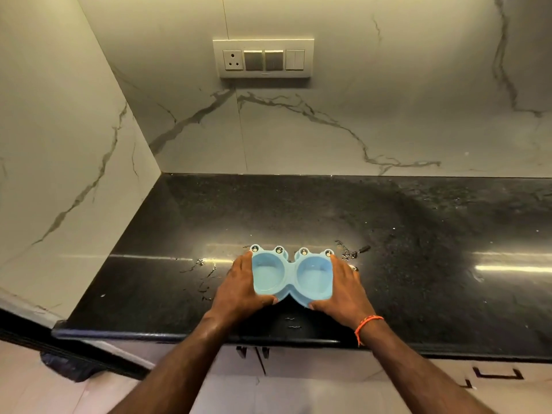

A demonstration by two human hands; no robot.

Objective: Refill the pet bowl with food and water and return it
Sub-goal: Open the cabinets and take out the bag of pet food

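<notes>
A light blue double pet bowl (292,273) with two round cups and frog-eye knobs along its far edge sits on the black stone counter (418,234), near the front edge. Both cups look empty, with no food in them. My left hand (242,288) grips the bowl's left end, thumb along the near rim. My right hand (346,291) grips the right end the same way; an orange thread is tied round that wrist.
Water drops and streaks lie on the counter around the bowl. Marble-look walls close the counter at the back and left. A switch panel (263,58) with a socket is on the back wall. Cabinet doors with dark handles (497,374) are below the counter.
</notes>
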